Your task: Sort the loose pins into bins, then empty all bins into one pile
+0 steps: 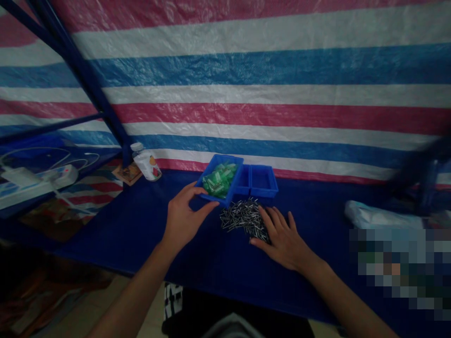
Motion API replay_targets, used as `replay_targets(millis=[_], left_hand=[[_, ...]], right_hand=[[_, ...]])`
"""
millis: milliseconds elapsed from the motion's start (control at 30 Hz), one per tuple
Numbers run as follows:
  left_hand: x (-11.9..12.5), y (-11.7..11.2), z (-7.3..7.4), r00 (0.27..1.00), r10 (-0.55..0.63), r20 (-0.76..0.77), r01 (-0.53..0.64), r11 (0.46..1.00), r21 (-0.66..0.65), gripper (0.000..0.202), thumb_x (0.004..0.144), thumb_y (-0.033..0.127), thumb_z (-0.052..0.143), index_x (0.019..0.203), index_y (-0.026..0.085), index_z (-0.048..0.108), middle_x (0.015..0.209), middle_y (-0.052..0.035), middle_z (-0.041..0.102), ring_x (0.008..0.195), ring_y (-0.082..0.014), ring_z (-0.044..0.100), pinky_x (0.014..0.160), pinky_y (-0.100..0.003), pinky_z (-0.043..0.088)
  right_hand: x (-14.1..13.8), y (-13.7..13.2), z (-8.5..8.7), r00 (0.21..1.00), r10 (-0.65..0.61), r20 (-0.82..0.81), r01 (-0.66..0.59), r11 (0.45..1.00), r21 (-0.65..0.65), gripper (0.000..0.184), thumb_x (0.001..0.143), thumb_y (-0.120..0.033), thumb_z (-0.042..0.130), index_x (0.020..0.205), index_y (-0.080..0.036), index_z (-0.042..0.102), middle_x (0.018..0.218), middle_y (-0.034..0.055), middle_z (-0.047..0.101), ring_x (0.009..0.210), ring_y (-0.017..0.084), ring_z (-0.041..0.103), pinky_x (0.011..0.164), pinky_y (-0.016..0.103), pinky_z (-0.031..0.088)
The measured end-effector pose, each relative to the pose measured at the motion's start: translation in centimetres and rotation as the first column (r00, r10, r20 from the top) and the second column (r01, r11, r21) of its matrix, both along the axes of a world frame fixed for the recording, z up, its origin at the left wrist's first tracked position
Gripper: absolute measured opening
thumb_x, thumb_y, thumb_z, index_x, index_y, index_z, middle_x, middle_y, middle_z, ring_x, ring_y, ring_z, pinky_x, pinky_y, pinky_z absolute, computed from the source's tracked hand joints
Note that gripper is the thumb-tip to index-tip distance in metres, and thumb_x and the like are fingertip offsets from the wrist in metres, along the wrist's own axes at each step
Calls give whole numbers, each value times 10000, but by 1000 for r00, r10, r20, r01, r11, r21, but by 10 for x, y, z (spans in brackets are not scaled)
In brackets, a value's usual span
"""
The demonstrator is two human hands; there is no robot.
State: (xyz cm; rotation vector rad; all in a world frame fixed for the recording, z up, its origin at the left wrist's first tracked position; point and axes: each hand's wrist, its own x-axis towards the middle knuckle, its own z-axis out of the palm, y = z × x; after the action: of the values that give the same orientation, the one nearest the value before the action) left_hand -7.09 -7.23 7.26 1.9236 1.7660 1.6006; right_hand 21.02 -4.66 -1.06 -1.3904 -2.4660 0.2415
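Note:
My left hand [183,217] grips the near corner of a blue plastic bin [208,174] filled with small green parts [220,179], thumb and fingers closed on its rim. My right hand [282,237] lies flat and open, fingers spread, on the right edge of a loose pile of small metal pins [241,216] on the dark blue table. An empty blue bin [262,183] stands just behind the pile, touching the first bin.
A small white bottle [146,162] stands at the back left beside a blue metal post [116,126]. A white power strip with cables [38,180] lies on a lower shelf at the left. A white plastic bag [377,217] lies at the right. A striped tarp hangs behind.

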Motion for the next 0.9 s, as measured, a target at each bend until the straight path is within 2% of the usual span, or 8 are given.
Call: replay_targets(millis=[133,233,333,500,633,733,800,900], left_hand=[[32,-9,7,993,-113,-33,113,994,-1,237,755,403,804,905,248,705,1159,-44,717,1123,-265,667,1015,-485,524],[58,-11,4,977,-211,7,211,976,-56,240,746,415,810,887,247,712,1138,-48,729,1166,-279,648,1019,-478,519],[84,-9,-2,940,-340,26,341,934,-104,293,724,428,827,914,239,706,1212,-58,703,1110,-262,672,989,-438,539],[118,-4,-10,903,-430,14,424,882,-207,309,810,427,748,1063,261,684,1310,-56,654,1238,-279,600,1071,-473,483],[109,-3,-15,848,-518,-109,471,832,-291,677,861,400,687,1467,279,412,1572,-81,397,1420,-285,415,1161,-483,387],[81,-2,-26,829,-482,-283,362,848,-386,715,865,475,662,1499,322,368,1621,-80,296,1450,-324,352,1167,-542,344],[62,-1,-38,802,-458,-385,274,853,-444,871,786,588,710,1524,332,324,1649,-93,214,1490,-393,228,1181,-616,259],[44,4,-54,783,-461,-417,189,816,-547,1098,682,758,692,1569,336,203,1669,-122,110,1503,-474,50,1160,-721,137]], right_hand=[[2,3,10,922,-71,-381,63,997,-33,928,857,-758,401,1586,-241,153,1588,180,318,1482,373,252,1165,645,204],[1,0,32,618,-187,-764,23,975,-220,777,947,-670,154,1591,-245,60,1497,169,471,1342,312,498,1064,546,425],[-4,-4,56,370,-321,-872,-61,928,-368,770,948,-651,68,1565,-219,230,1235,158,676,1137,318,648,959,527,503],[-4,-4,65,177,-363,-915,-10,929,-370,726,930,-690,176,1438,-256,459,1244,105,674,1055,297,680,908,501,542],[7,4,53,-9,-445,-896,32,895,-445,597,905,-608,369,1375,-257,478,1274,99,640,1092,295,658,889,489,554],[10,13,45,-175,-474,-863,133,857,-498,572,857,-534,522,1372,-319,402,1285,64,607,1105,259,636,890,471,553],[8,18,41,-287,-445,-848,216,833,-510,636,807,-481,619,1365,-353,341,1290,30,582,1097,225,624,906,455,544],[1,22,35,-304,-366,-880,320,830,-456,739,767,-443,688,1375,-354,277,1304,19,545,1115,206,600,965,450,508]])
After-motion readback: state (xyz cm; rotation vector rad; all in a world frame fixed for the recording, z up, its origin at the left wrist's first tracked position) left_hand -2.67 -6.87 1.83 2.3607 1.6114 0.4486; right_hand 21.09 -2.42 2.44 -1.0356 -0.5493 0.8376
